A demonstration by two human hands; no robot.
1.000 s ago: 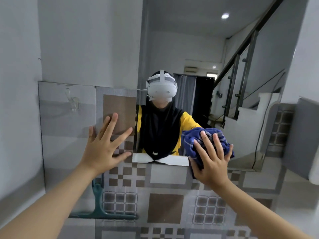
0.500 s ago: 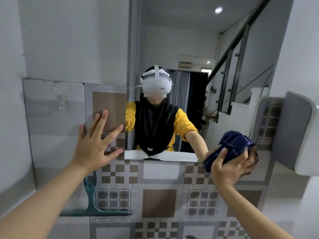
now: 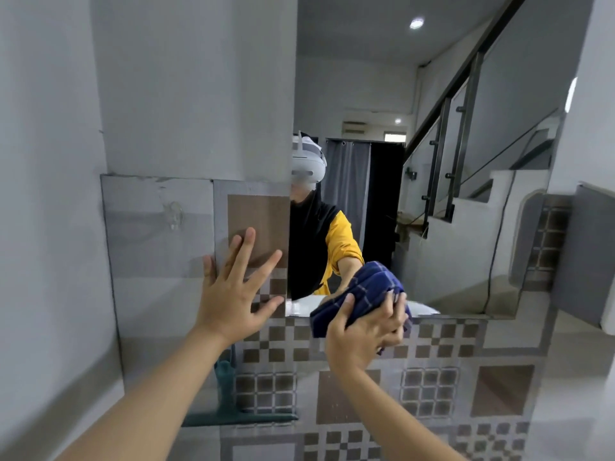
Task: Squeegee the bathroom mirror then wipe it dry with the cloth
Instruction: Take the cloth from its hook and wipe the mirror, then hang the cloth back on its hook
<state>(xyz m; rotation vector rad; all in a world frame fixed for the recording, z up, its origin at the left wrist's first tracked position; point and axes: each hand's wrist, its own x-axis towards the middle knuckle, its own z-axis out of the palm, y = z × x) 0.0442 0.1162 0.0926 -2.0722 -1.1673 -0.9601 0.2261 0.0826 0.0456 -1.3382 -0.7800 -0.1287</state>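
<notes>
The bathroom mirror (image 3: pixel 432 227) hangs on the tiled wall and reflects a person and a staircase. My right hand (image 3: pixel 364 331) grips a bunched dark blue checked cloth (image 3: pixel 369 291) against the mirror's bottom edge. My left hand (image 3: pixel 233 291) presses flat, fingers spread, on the wall tiles just left of the mirror's left edge. A teal squeegee (image 3: pixel 233 414) leans upright against the tiles below my left hand, blade down; my forearm covers part of its handle.
A clear suction hook (image 3: pixel 173 212) sticks to the grey tile at the left. A grey fixture (image 3: pixel 592 261) juts from the wall at the far right. Patterned brown and grey tiles (image 3: pixel 432 387) cover the wall below the mirror.
My right hand carried the cloth right along the mirror's bottom edge, then back left to the lower middle. The view swung right. My left hand stayed on the tiles.
</notes>
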